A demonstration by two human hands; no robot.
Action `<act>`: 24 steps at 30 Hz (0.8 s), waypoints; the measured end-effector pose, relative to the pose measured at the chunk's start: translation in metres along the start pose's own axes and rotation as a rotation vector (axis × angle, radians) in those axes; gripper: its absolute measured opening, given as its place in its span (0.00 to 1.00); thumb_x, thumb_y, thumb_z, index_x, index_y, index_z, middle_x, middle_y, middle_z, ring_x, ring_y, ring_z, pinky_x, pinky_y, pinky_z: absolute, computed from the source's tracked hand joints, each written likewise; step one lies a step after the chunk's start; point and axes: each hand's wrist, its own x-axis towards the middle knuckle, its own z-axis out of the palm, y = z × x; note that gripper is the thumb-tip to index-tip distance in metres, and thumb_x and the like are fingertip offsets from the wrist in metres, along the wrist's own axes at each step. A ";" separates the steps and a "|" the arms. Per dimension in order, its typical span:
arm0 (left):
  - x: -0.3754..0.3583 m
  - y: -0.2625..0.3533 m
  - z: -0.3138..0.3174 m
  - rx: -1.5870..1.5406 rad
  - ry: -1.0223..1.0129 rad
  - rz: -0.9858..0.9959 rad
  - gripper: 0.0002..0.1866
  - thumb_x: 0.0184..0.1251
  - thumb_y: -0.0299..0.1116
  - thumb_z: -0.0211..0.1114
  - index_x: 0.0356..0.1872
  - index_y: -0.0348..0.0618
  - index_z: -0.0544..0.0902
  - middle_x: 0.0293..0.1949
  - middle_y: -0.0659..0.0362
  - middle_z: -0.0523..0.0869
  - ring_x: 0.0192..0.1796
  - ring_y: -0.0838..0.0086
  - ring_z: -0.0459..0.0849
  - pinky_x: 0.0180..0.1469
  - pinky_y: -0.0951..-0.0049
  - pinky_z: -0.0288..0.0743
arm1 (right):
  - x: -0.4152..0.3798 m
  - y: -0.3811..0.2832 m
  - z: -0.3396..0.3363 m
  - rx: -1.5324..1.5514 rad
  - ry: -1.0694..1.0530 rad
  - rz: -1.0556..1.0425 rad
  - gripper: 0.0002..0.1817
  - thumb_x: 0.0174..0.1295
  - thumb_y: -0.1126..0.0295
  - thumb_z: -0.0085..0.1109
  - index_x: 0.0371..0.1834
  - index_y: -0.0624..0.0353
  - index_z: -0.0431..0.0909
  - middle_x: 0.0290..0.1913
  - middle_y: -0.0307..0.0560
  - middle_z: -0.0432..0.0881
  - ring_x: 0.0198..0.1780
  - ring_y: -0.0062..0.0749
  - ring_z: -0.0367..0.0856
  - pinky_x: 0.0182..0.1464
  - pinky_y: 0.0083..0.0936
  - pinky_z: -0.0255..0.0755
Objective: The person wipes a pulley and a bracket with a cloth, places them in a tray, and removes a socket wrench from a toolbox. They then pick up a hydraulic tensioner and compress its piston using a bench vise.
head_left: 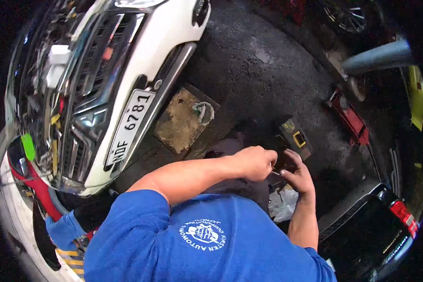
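In front of my blue shirt, my two hands meet in the middle of the head view. My left hand [254, 162] is closed, its fingers wrapped around a thin, light-coloured piece [274, 171] that sticks out toward the other hand. Curved around a dark gap stands my right hand [298, 175], thumb beside the tip of the thin piece. Whatever lies between its fingers is too dark to name. Just beyond the hands, a dark box with yellow markings [294, 138] lies on the floor. Under my right wrist is a crumpled clear plastic bag [283, 205].
A white car [167, 28] with its hood up fills the left. Near its bumper lies a stained board [176, 124] bearing a small round container [204, 113]. A red floor jack [348, 117] stands at right, a black vehicle [362, 225] below it. Another person's blue sleeve [65, 230] shows lower left.
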 end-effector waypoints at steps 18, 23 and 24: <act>-0.100 0.070 0.058 0.160 0.093 0.201 0.11 0.52 0.30 0.53 0.36 0.46 0.80 0.28 0.49 0.84 0.34 0.56 0.84 0.36 0.58 0.76 | -0.069 -0.044 0.021 0.132 -0.402 -0.009 0.27 0.45 0.78 0.68 0.52 0.63 0.72 0.44 0.41 0.78 0.47 0.24 0.74 0.50 0.23 0.69; -0.083 0.023 0.072 -0.185 0.055 0.242 0.18 0.50 0.28 0.54 0.44 0.41 0.80 0.31 0.53 0.84 0.32 0.66 0.81 0.35 0.64 0.75 | -0.067 0.014 0.024 0.258 -0.392 -0.048 0.24 0.50 0.74 0.64 0.53 0.61 0.73 0.41 0.38 0.79 0.40 0.25 0.78 0.44 0.23 0.71; -0.079 0.006 0.074 -0.179 0.061 0.248 0.18 0.50 0.28 0.54 0.44 0.41 0.80 0.31 0.53 0.84 0.32 0.66 0.81 0.35 0.64 0.75 | -0.067 0.013 0.021 0.253 -0.391 -0.056 0.24 0.50 0.74 0.64 0.53 0.61 0.73 0.41 0.38 0.79 0.40 0.25 0.78 0.44 0.23 0.71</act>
